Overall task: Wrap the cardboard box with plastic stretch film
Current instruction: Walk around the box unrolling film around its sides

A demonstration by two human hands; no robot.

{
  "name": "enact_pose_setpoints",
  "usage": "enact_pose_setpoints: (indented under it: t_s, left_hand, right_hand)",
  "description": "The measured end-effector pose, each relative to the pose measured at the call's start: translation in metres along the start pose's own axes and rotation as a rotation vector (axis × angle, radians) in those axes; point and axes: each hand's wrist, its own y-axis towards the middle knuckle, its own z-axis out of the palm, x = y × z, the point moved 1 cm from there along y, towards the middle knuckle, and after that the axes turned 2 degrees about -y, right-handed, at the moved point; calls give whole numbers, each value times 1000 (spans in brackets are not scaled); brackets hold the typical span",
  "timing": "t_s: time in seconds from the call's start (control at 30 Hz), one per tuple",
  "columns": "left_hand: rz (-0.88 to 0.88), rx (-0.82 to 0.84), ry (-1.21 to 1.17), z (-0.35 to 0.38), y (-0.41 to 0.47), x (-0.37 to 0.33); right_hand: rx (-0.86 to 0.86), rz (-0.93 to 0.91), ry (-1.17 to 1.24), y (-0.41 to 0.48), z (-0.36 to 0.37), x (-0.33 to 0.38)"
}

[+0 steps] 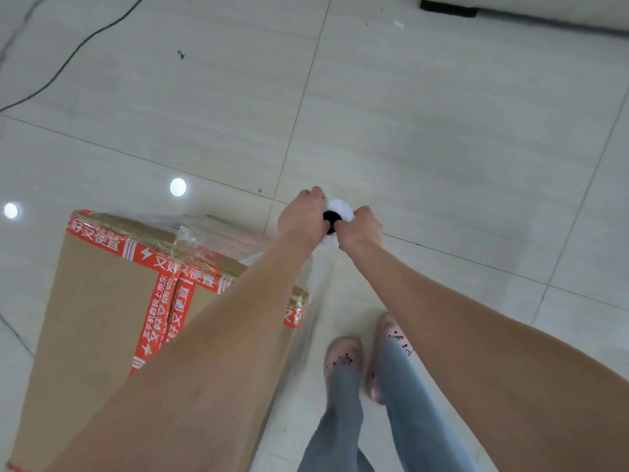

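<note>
A tall brown cardboard box [92,311] sealed with red printed tape stands on the floor at the lower left. Clear stretch film [190,238] lies crumpled over its far top edge and runs toward my hands. A white film roll [340,207] with a dark core is seen end-on just past the box's far right corner. My left hand [301,216] grips the roll from the left, and my right hand [360,228] grips it from the right. Most of the roll is hidden under my hands.
Glossy pale floor tiles [442,131] stretch all around. A black cable [68,59] crosses the floor at the far left. A white furniture base [527,11] sits at the top right. My feet in pink slippers [343,359] stand right of the box.
</note>
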Motion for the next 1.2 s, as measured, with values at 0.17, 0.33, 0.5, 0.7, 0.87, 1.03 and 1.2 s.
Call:
enact_pose_setpoints:
  t_s: [0.17, 0.33, 0.5, 0.7, 0.87, 1.03, 1.2]
  left_hand:
    - [200, 8, 137, -6, 17, -5]
    - [254, 2, 178, -15, 38, -10]
    - [22, -33, -79, -27, 48, 6]
    - [-274, -75, -372, -39, 59, 26]
    - [-419, -31, -507, -44, 59, 46]
    - [-121, 59, -272, -62, 65, 36]
    - [121, 38, 64, -70, 76, 24]
  right_hand:
    - [12, 30, 4, 4, 0, 3]
    - [-80, -21, -128, 17, -8, 18]
    - [-97, -100, -193, 27, -14, 50]
    - [-71, -193, -164, 35, -5, 93]
    - [34, -112, -249, 36, 9, 108]
    - [48, -82, -247, 32, 10, 105]
    - [4, -111, -350, 35, 9, 115]
